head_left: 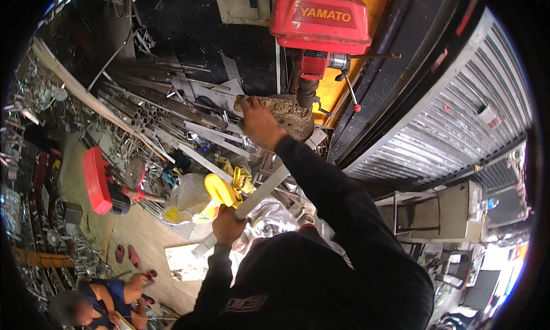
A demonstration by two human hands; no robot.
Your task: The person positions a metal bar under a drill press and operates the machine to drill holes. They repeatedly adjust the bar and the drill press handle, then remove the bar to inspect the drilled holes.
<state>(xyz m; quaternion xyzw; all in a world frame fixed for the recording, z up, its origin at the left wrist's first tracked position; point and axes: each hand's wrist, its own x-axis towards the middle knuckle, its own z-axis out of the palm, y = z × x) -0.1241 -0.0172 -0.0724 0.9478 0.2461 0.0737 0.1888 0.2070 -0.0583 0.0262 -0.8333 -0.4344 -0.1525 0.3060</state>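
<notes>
Left hand (pixel 229 225) clenched round metal bar (pixel 268 188); right hand (pixel 261 122) apart, at rough block (pixel 286 107), grip unclear. One-handed hold: bar might swing, knocking drill press (pixel 318 36).

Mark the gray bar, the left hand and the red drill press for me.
Gray bar (pixel 264 192): head view, bare stretch of its face.
Left hand (pixel 229 225): head view, back of the hand.
Red drill press (pixel 319 27): head view, top cover.
</notes>
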